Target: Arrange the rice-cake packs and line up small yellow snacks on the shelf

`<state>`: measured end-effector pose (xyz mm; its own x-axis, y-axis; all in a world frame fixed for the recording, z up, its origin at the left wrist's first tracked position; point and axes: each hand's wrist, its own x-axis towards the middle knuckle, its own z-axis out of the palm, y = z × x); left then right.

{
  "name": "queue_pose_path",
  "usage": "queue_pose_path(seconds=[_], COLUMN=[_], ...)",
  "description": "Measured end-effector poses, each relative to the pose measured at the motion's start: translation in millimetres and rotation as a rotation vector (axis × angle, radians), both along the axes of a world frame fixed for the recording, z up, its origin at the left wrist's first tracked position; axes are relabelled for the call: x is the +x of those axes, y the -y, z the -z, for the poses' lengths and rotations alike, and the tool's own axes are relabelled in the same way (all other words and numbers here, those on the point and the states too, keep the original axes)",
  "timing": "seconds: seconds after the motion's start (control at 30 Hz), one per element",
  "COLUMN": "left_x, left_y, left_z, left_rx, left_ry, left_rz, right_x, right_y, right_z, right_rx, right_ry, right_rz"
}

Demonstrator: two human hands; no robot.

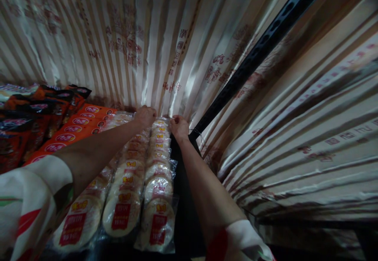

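Rows of clear plastic packets, each holding pale round flat cakes with red and yellow labels, overlap along a dark shelf (187,213). At the far end of the rightmost row lies a packet of round cakes (161,123). My left hand (145,116) is closed at that packet's left edge, with its fingertips curled away from view. Across from it, my right hand (180,127) pinches the clear wrapper's right edge between thumb and fingers. The nearest packet in this row (158,223) lies flat, label up. My left forearm covers part of the neighbouring rows.
Orange packets (73,129) and dark-orange bags (38,111) stand in rows at the left. A pleated, printed curtain (165,48) hangs behind the shelf and along the right. A black perforated post (251,64) rises diagonally just right of my right hand, with thin wire at its base.
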<state>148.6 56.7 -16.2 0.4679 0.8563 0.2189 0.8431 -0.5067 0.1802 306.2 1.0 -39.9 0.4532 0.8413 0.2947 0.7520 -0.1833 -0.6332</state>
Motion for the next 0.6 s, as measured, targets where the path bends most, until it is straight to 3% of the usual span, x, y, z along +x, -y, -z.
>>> queue_pose_path(seconds=[0.2,0.6], left_x=[0.0,-3.2], left_y=[-1.1,4.1], left_z=[2.6,1.4], left_rx=[-0.053,-0.063], left_ry=[0.065,0.044], left_rz=[-0.038,-0.006], right_x=[3.0,16.6], right_y=[10.3,-1.4], right_z=[3.4,21.7], right_rx=[-0.053,-0.043], right_ry=[0.009,-0.249], right_rz=[-0.061,-0.261])
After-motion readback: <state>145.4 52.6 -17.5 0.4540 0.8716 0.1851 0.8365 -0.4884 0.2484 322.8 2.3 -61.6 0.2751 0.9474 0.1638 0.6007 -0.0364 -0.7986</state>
